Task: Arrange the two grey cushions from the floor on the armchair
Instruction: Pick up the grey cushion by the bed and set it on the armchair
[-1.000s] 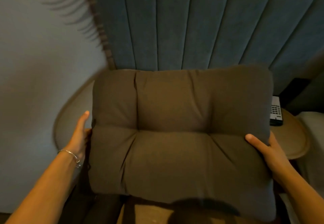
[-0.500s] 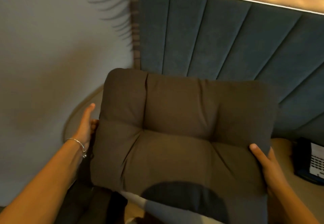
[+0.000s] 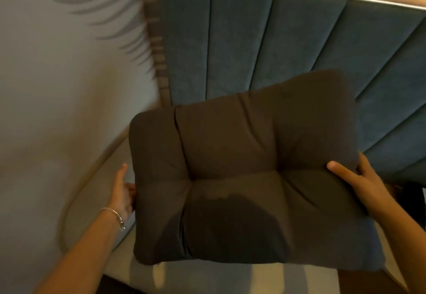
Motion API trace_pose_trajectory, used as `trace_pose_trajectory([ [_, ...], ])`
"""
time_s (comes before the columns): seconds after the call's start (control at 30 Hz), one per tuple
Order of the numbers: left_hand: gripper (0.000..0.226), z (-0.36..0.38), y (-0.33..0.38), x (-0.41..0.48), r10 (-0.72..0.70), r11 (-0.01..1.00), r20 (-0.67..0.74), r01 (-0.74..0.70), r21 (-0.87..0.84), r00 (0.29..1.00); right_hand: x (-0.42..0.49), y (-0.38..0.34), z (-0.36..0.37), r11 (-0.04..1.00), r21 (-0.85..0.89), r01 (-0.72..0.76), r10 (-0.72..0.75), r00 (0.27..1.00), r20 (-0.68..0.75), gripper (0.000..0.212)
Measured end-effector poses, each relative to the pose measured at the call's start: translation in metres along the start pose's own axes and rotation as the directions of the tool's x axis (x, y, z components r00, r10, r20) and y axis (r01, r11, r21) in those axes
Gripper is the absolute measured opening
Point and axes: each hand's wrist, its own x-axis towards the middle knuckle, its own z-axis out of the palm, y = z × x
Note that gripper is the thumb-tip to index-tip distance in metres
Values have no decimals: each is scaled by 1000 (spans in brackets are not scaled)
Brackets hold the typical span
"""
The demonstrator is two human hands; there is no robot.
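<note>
A large dark grey tufted cushion (image 3: 242,174) fills the middle of the view, held up in front of me and tilted with its right side higher. My left hand (image 3: 123,192) grips its left edge, a thin silver bracelet on the wrist. My right hand (image 3: 355,174) holds the right edge, thumb on the front face. Behind and below the cushion shows the armchair's curved beige back and rim (image 3: 92,192). The second cushion is not in view.
A blue padded wall panel (image 3: 253,47) with vertical seams rises behind the chair, a lit strip along its top. A plain grey wall (image 3: 57,86) stands at the left. A dark object (image 3: 415,192) peeks out at the right edge.
The cushion has swung right and tilted, its right side now higher, and my view has turned left. The side table and phone at the right have slid almost out of view. Both hands keep their hold.
</note>
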Motion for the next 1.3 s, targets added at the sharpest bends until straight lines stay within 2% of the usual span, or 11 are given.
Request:
trace_pose_trajectory([
  [0.3, 90, 74, -31, 74, -236, 972, 71, 235, 26, 969, 121, -71, 35, 877, -374, 302, -230, 946, 227, 85],
  [0.43, 101, 117, -21, 101, -337, 942, 230, 328, 78, 913, 155, -61, 112, 798, -442, 409, -224, 883, 412, 93],
  [0.53, 91, 161, 18, 125, -135, 991, 207, 137, 2, 969, 166, -12, 200, 564, -573, 595, -23, 704, 710, 99],
  [0.6, 83, 174, 47, 143, 83, 995, 137, -90, 44, 987, 176, 1, 244, 432, -638, 638, -48, 723, 690, 98],
  [0.77, 84, 174, 117, 177, 469, 851, 89, -476, 220, 879, 211, -22, 247, 439, -561, 702, -126, 666, 735, 88],
  [0.93, 97, 205, 155, 208, 481, 791, 102, -481, 378, 871, 194, -3, 215, 405, -539, 739, -175, 641, 747, 89],
  [1.03, 79, 223, 168, 228, 504, 768, 70, -484, 419, 861, 185, 6, 204, 413, -611, 676, -251, 729, 637, 84],
  [1.07, 77, 224, 169, 233, 494, 770, 58, -468, 434, 867, 179, 14, 197, 424, -688, 589, -317, 808, 496, 81],
  [1.13, 74, 219, 166, 239, 484, 775, 43, -451, 443, 874, 163, 32, 182, 631, -735, 247, -338, 941, 25, 78],
  [1.2, 73, 214, 156, 238, 507, 778, 3, -460, 428, 862, 153, 45, 178, 872, -488, -28, -125, 953, -278, 90],
  [1.3, 70, 207, 147, 229, 534, 788, -64, -469, 399, 843, 159, 43, 192, 985, 0, -175, 155, 870, -467, 106],
])
